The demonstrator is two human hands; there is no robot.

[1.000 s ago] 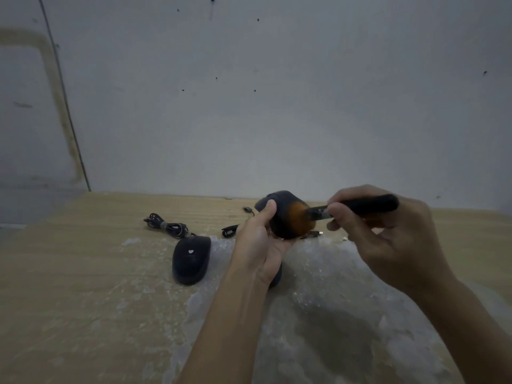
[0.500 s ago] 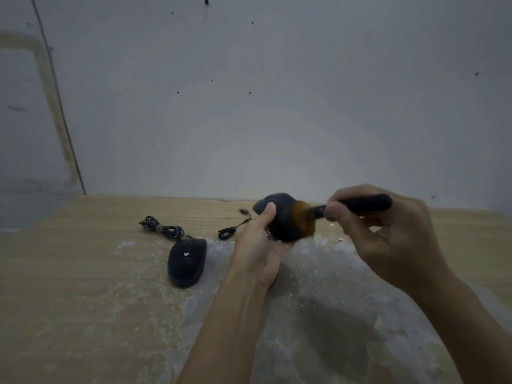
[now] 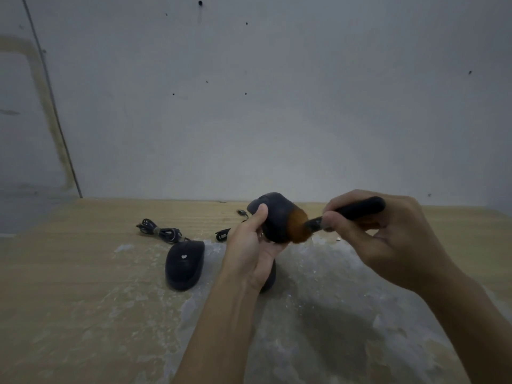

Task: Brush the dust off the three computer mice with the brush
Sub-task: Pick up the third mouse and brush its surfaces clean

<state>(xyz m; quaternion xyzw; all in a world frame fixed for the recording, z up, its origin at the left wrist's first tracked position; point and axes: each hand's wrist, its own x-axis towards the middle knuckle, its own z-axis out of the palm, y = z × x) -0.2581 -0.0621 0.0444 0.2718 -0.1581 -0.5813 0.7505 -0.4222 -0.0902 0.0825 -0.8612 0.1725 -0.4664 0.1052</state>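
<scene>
My left hand [image 3: 250, 252] holds a black computer mouse [image 3: 273, 217] up above the table, thumb on its left side. My right hand [image 3: 385, 239] grips the black handle of a brush [image 3: 352, 212]. Its orange-brown bristles [image 3: 297, 225] press against the right side of the held mouse. A second black mouse [image 3: 184, 266] with a small white mark lies on the table to the left. A third dark mouse [image 3: 270, 278] shows only as a sliver under my left wrist.
The wooden table [image 3: 69, 273] carries a dusty, whitish plastic sheet [image 3: 318, 300] under my hands. A bundled black cable [image 3: 159, 231] lies behind the left mouse, and a second cable with a plug [image 3: 242, 213] lies near the wall. A grey wall stands close behind.
The brush has swept down and to the right across the held mouse, bristles now lower on its right side. My left hand keeps the mouse in about the same place.
</scene>
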